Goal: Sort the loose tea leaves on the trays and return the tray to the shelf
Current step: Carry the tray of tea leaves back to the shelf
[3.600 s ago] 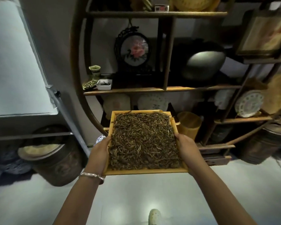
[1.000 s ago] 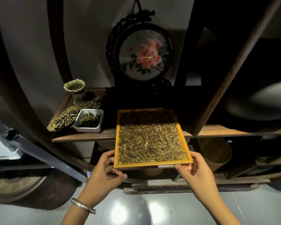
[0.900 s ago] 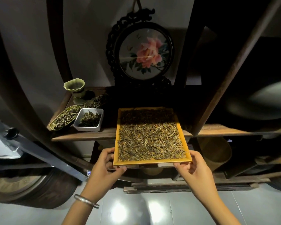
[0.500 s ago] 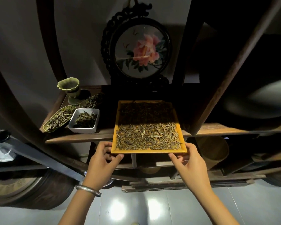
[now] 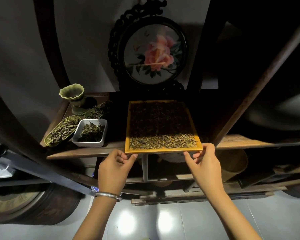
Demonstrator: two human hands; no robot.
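Observation:
A square yellow wooden tray (image 5: 163, 150) full of loose tea leaves (image 5: 160, 125) lies flat on the dark wooden shelf (image 5: 246, 141), most of it in shadow and only its front strip lit. My left hand (image 5: 115, 168) pinches the tray's front left corner between thumb and fingers. At the front right corner my right hand (image 5: 204, 163) touches the rim with its fingertips. A silver bangle (image 5: 107, 195) circles my left wrist.
Left of the tray stand a white dish of tea leaves (image 5: 90, 132), an oval brass dish of leaves (image 5: 62, 130) and a green fluted vase (image 5: 74, 96). A round framed peony panel (image 5: 154, 52) stands behind. Slanted wooden posts (image 5: 260, 82) flank the right side.
The tray has slid deeper onto the shelf, away from me, so more of it lies in shadow. Both hands followed its front edge forward and now touch just the corners.

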